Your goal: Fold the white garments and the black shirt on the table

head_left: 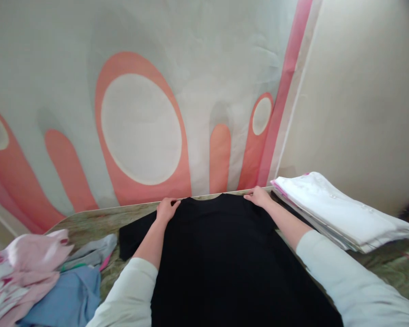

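A black short-sleeved T-shirt (218, 259) lies spread out in front of me, its neckline toward the wall and its lower part running out of the bottom of the view. At its left shoulder, my left hand (167, 210) pinches the fabric between thumb and fingers. My right hand (259, 197) grips the opposite shoulder near the table's far edge. The left-side sleeve lies out flat beyond my left wrist, while my right forearm partly covers the other sleeve.
On the right stands a stack of folded clothes (341, 209), white on top. Crumpled pink, grey and blue garments (44, 277) lie at the left. The patterned table (92, 225) meets a wall with a pink-and-grey printed covering (204, 91).
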A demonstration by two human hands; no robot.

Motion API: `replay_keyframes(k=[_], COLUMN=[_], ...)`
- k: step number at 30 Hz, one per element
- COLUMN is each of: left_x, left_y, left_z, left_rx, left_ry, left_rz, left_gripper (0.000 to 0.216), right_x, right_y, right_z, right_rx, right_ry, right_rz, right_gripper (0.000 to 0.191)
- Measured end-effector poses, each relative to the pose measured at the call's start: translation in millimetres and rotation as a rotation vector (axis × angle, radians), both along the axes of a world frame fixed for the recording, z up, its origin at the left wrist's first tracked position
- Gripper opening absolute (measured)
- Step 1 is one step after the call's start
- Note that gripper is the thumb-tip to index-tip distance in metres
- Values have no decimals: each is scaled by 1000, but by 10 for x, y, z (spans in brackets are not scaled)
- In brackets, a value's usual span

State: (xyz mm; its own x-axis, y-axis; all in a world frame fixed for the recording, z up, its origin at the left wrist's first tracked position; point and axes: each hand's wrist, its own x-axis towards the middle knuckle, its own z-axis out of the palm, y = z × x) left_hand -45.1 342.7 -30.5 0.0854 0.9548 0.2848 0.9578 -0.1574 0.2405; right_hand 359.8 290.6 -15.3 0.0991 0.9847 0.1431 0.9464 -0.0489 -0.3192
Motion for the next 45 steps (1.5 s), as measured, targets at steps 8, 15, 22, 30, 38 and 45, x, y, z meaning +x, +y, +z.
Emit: replay_keyframes(k=[8, 15, 22, 30, 38, 45], left_x=[-7, 62, 299, 505, 325, 316], left_y=[-22, -145, -200, -233, -154, -142], left_z=[21, 38, 230, 134, -116, -190], left_rx=[84, 137, 104, -35, -16, 5], left_ry=[7, 59, 107, 121, 99, 117], left_rz=[50, 186, 66, -31, -122, -116], left_gripper=[20, 18, 23, 25, 37, 43], right_x=[8, -206, -818, -2181, -1417, -535], right_y=[286, 221, -74, -743, -466, -356], right_z=[-83, -143, 36, 5, -180, -234], right_rx=[-9, 107, 189, 83, -86, -92], right_ry=[-81, -132, -166, 49, -39, -217], right_rz=[-31, -125, 125, 904, 585, -4], right_gripper=[15, 21, 29, 57, 64, 64])
